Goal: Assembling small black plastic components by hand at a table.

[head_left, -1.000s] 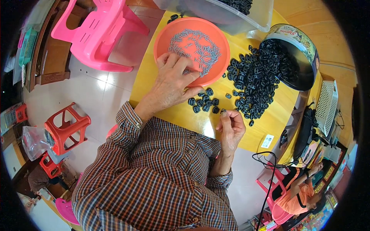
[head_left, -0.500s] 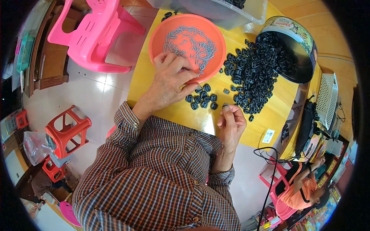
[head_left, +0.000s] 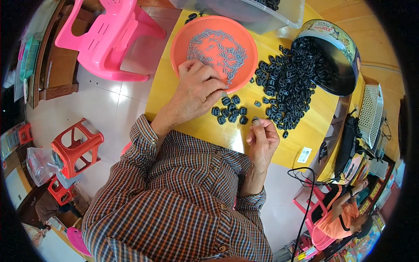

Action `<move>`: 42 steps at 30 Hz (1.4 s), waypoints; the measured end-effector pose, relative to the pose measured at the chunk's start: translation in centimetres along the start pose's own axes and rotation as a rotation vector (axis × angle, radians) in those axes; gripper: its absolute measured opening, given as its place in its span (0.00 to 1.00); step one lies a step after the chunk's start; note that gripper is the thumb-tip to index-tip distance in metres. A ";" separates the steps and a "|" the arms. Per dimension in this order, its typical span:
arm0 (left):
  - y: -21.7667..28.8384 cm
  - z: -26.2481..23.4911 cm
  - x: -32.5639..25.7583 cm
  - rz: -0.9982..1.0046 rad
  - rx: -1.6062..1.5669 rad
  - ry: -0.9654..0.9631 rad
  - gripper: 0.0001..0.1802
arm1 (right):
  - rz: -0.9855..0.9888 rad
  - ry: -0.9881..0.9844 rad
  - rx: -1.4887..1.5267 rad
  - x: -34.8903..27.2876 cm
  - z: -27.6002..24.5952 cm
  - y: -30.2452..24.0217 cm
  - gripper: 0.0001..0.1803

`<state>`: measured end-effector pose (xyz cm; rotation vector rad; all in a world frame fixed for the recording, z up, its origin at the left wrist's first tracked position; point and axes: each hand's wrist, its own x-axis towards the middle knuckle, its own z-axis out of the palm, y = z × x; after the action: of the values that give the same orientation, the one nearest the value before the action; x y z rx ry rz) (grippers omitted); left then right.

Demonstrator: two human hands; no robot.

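Note:
My left hand (head_left: 197,86) reaches over the near rim of an orange-red plastic bowl (head_left: 175,48). Its fingers are curled, with thumb and forefinger drawn together by the rim; whatever lies between them is too small to make out. Inside the bowl are many thin grey metal pieces (head_left: 235,56) that look like small springs. My right hand (head_left: 262,136), by the table's near edge, pinches a small black cord lock (head_left: 255,118) between thumb and forefinger. Several similar cord locks (head_left: 233,112) lie loosely grouped between my hands, below the bowl.
A large heap of black cord locks (head_left: 286,85) spills from a round tin (head_left: 351,56) lying on its side on the yellow table (head_left: 196,126). A clear plastic bin (head_left: 275,22) stands behind. Pink chair (head_left: 104,48) and red stool (head_left: 78,146) are left; another person (head_left: 342,218) sits far right.
My left thumb and forefinger have come closer together at the bowl's near rim. My right hand keeps its pinch on the cord lock. The whole view has shifted slightly.

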<state>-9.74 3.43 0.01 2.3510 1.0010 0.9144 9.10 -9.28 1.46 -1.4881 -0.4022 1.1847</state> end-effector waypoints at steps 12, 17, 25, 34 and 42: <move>0.3 -0.3 0.3 -0.055 -0.024 -0.048 0.08 | -0.018 -0.008 -0.034 0.0 0.2 -0.2 0.06; 0.4 -0.5 0.4 -0.065 -0.042 -0.068 0.06 | 0.001 -0.008 0.010 -0.1 0.2 -0.3 0.06; 0.7 -0.2 0.5 -0.065 -0.035 -0.069 0.07 | 0.001 0.000 -0.033 -0.1 0.1 -0.2 0.05; 0.5 -1.1 0.8 -0.130 -0.147 -0.014 0.07 | -0.097 -0.050 -0.130 0.1 2.9 -2.3 0.04; 0.8 -1.4 1.0 -0.144 -0.239 0.010 0.08 | -0.207 -0.126 -0.153 1.9 7.2 -2.8 0.05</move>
<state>-9.77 3.83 1.88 2.0520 0.9914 0.9351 4.92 -3.05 4.13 -1.4656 -0.7289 1.1040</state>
